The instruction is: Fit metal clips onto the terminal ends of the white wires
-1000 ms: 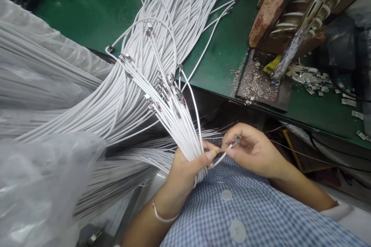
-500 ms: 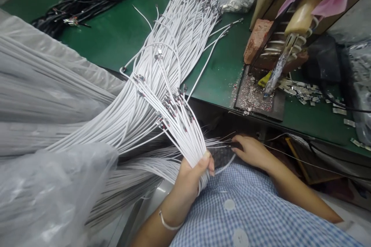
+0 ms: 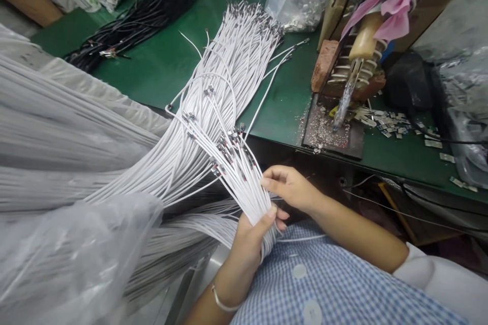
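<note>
My left hand [image 3: 253, 233] is closed around a bunch of white cables [image 3: 244, 190] in front of the checked apron. Small metal connectors with bits of red and black tip the bunch, fanning out toward the bench. At the bunch's right edge is my right hand [image 3: 293, 190], thumb and fingers pinched together on a white cable there. The cable's end between those fingertips is hidden. Beyond the held bunch, a large pile of white cables [image 3: 232, 66] lies over the bench edge, its dark-tipped ends on the green top.
A soldering iron [image 3: 351, 86] points down over a debris-covered plate [image 3: 353, 144] beside a brick [image 3: 324, 66]. Loose metal connectors [image 3: 392, 122] lie right of it. Black cables [image 3: 152, 20] and a bag of connectors [image 3: 301, 10] sit farther back. Plastic sheeting [image 3: 76, 249] covers cables at left.
My right hand has come left and up from beside the apron to the held bunch's edge. My left hand keeps its grip. The view has shifted slightly.
</note>
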`<action>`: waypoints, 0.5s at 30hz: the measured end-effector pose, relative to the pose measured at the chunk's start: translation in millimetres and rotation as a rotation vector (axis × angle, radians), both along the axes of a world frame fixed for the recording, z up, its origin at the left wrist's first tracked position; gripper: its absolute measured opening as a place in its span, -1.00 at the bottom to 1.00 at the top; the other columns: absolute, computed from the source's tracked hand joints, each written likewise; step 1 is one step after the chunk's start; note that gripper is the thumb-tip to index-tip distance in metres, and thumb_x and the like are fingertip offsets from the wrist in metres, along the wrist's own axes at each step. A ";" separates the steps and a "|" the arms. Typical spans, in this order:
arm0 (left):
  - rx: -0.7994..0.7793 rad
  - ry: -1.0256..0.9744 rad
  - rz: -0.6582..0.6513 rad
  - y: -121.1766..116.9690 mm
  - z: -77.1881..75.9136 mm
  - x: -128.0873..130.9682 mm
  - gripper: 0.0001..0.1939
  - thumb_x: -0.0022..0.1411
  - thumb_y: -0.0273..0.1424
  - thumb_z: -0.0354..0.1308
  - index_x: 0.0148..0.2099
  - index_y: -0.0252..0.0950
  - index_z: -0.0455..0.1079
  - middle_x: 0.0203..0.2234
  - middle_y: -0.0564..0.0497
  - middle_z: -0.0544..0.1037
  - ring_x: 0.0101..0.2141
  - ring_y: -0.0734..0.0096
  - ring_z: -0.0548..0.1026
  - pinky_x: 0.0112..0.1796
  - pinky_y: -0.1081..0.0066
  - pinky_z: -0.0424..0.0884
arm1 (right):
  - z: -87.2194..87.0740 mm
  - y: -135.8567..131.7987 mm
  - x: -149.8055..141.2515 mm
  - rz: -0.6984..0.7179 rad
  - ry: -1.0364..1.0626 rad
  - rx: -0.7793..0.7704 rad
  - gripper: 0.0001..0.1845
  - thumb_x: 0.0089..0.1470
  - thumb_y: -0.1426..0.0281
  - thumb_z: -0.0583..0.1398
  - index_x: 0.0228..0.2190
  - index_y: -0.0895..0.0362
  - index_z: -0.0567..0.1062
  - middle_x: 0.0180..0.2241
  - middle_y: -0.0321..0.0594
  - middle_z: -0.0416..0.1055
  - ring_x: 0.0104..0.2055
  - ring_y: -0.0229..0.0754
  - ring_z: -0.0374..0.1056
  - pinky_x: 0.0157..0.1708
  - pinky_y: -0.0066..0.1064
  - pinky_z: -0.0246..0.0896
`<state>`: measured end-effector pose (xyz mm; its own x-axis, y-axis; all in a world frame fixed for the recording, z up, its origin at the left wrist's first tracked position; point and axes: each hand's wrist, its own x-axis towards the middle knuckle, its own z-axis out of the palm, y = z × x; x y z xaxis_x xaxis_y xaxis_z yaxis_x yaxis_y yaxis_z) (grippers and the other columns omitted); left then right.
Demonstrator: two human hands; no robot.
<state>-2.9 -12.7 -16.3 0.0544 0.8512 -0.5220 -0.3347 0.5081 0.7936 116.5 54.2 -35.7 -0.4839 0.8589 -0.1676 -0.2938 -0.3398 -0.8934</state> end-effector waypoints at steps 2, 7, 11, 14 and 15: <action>-0.028 -0.004 0.013 -0.2 0.5 1.0 -0.73 -0.10 -0.34 0.37 -0.38 -0.40 0.43 -0.57 -0.03 0.56 -0.59 0.48 0.47 -0.50 0.53 0.42 | -0.5 3.2 -4.6 0.000 0.016 -0.036 -0.52 -0.17 0.00 0.24 -0.51 0.16 0.27 -0.65 -0.40 0.25 -0.68 -0.40 0.15 -0.69 -0.56 0.06; -0.055 0.016 0.074 -0.3 0.6 2.5 -0.69 -0.11 -0.33 0.37 -0.34 -0.42 0.43 -0.57 -0.04 0.57 -0.59 0.47 0.49 -0.52 0.54 0.43 | 0.0 5.2 -0.8 -0.012 0.005 -0.040 -0.47 -0.23 -0.03 0.26 -0.58 0.15 0.22 -0.68 -0.42 0.19 -0.66 -0.40 0.11 -0.67 -0.56 0.00; -0.088 0.037 0.093 0.5 -2.3 3.0 -0.66 -0.12 -0.35 0.38 -0.31 -0.42 0.41 -0.56 -0.05 0.57 -0.58 0.46 0.50 -0.51 0.53 0.45 | -2.5 2.5 9.0 -0.033 -0.046 0.020 -0.44 -0.24 -0.06 0.25 -0.63 0.17 0.21 -0.67 -0.43 0.13 -0.63 -0.43 0.02 -0.62 -0.56 -0.06; -0.122 0.030 0.106 1.9 -3.6 3.7 -0.60 -0.18 -0.34 0.41 -0.29 -0.42 0.40 -0.57 -0.05 0.57 -0.59 0.44 0.50 -0.52 0.52 0.46 | -4.7 0.6 13.3 -0.023 -0.073 0.034 -0.42 -0.23 -0.09 0.22 -0.63 0.18 0.21 -0.66 -0.44 0.09 -0.61 -0.43 -0.02 -0.61 -0.55 -0.11; -0.124 0.032 0.111 2.2 -3.4 4.2 -0.59 -0.19 -0.34 0.41 -0.29 -0.42 0.40 -0.58 -0.05 0.57 -0.60 0.44 0.50 -0.52 0.52 0.46 | -5.2 0.3 13.9 -0.020 -0.079 0.034 -0.42 -0.22 -0.10 0.21 -0.62 0.18 0.21 -0.66 -0.44 0.08 -0.61 -0.42 -0.03 -0.61 -0.55 -0.12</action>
<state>1.3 -10.5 -19.7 -0.0547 0.7801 -0.6232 -0.3698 0.5640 0.7384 130.4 54.5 -40.9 -0.4533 0.8740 -0.1751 -0.2280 -0.3036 -0.9251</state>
